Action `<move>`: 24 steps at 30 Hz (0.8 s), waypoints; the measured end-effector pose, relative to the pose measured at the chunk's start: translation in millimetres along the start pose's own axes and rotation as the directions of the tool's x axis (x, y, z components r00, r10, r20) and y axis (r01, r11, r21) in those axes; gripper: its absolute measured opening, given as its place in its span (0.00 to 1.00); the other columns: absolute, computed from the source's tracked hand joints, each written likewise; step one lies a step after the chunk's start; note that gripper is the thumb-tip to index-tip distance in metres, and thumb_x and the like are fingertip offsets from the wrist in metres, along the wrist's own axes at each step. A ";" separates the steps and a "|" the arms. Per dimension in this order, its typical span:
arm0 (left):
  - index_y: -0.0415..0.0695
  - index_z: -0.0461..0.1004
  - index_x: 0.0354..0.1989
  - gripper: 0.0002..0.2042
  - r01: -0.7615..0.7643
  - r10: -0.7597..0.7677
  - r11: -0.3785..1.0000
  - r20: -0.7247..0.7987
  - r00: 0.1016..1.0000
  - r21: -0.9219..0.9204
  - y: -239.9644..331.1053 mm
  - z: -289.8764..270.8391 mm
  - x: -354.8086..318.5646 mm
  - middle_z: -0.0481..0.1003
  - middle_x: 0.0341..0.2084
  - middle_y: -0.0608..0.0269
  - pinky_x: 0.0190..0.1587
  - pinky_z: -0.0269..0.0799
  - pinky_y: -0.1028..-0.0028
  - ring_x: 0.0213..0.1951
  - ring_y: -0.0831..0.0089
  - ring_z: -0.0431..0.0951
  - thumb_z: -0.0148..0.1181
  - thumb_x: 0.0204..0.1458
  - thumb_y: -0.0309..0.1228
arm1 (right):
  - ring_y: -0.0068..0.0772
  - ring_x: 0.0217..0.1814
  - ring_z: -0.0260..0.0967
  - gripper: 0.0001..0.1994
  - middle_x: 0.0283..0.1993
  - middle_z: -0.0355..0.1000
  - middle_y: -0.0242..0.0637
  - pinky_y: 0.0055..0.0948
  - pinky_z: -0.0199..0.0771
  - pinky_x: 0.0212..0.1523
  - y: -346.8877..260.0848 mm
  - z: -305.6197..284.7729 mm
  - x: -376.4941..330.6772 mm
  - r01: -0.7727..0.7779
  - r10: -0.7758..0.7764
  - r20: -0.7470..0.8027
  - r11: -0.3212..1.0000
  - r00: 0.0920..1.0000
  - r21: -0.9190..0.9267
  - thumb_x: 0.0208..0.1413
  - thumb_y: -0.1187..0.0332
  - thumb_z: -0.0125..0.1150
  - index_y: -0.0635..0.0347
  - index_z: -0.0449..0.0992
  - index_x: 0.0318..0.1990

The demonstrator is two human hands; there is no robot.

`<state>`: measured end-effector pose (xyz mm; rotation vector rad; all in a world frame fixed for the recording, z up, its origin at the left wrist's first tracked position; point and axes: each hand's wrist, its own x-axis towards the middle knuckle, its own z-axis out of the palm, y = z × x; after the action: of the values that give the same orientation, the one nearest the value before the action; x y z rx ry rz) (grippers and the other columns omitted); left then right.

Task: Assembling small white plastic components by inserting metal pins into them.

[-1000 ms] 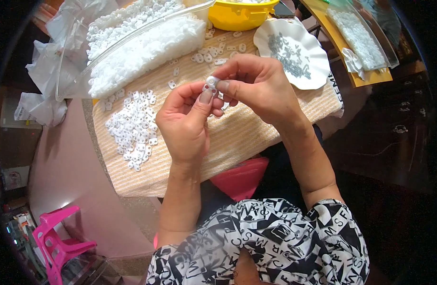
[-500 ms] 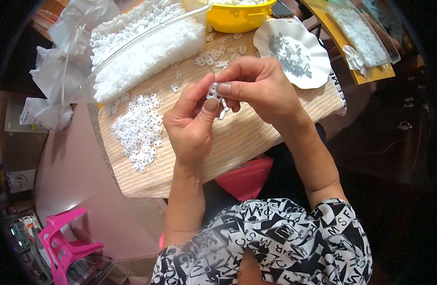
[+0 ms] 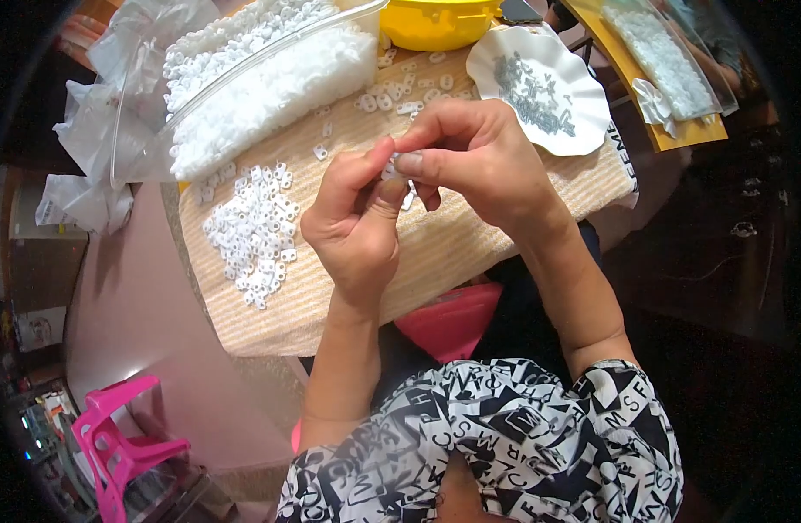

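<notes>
Over the cloth-covered table (image 3: pixel 270 336), my two hands meet fingertip to fingertip. My left hand (image 3: pixel 352 222) pinches a small white plastic piece with holes (image 3: pixel 389 172) between thumb and forefinger. From the other side, my right hand (image 3: pixel 492 166) grips the same piece with its thumb and forefinger. The fingers cover most of it. Below the right fingers another white piece (image 3: pixel 407 201) shows in part; whether it is held cannot be made out. A heap of similar white pieces (image 3: pixel 252 235) lies to the left of my left hand.
A clear bin (image 3: pixel 143 161) full of white pieces stands at the far left, beside crumpled plastic bags (image 3: pixel 87 139). Behind my hands is a yellow bowl (image 3: pixel 440 26). A wavy-edged white dish (image 3: pixel 583 74) holds small grey parts (image 3: pixel 536 100). A pink stool (image 3: pixel 113 436) stands lower left.
My thumbs and fingertips have closed further over the white piece, hiding more of it. The hands stay in nearly the same place; the view has shifted slightly.
</notes>
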<state>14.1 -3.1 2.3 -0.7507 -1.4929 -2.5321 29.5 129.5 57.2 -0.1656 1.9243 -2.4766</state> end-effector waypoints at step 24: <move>0.36 0.67 0.48 0.18 0.100 -0.100 0.995 0.019 0.995 -0.005 5.7 -2.6 7.4 0.69 0.34 0.65 0.35 0.68 0.82 0.33 0.80 0.70 0.56 0.46 0.18 | 0.20 0.24 0.66 0.07 0.26 0.70 0.37 0.19 0.71 0.25 0.6 -1.3 3.0 -0.005 0.006 -0.016 0.994 1.000 0.107 0.48 0.76 0.56 0.71 0.72 0.34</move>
<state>8.7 -7.0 9.2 -0.7200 -1.5680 -2.6096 26.4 130.4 56.6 -0.1400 1.7893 -2.5771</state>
